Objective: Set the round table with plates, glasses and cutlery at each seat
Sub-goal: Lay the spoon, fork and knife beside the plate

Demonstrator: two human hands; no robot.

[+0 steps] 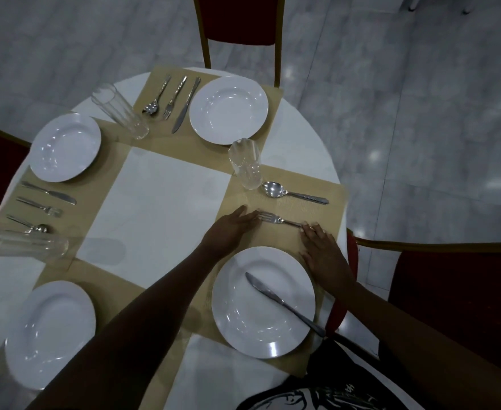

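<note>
The round white table (166, 202) carried four tan placemats, and the one under the hands, the near-right placemat (317, 184), held the work; on it, just nearer the person than both hands, stood a white plate (243, 321) with a steel knife (284, 304) lying slantwise across it, blade toward the hands and handle out over the rim; three more white plates stood well away from the hands, a far plate (228, 109), a left plate (65, 147) and a near-left plate (50, 332), each showing nothing in it; a tall clear glass (245, 164) stood empty just beyond the left hand, another glass (120, 111) leaned empty farther off, and a third glass (24, 243) showed blurred at the left edge; the left hand (231, 229) lay flat with fingers straight, holding nothing, fingertips right at the tines of the fork (278, 220); the right hand (323, 253) lay palm down, fingers fairly straight, its fingertips (309, 227) resting on the fork's handle end; the fork itself lay flat between the two hands, slim and shiny; a spoon (293, 193) lay just beyond it, bowl toward the glass.
</note>
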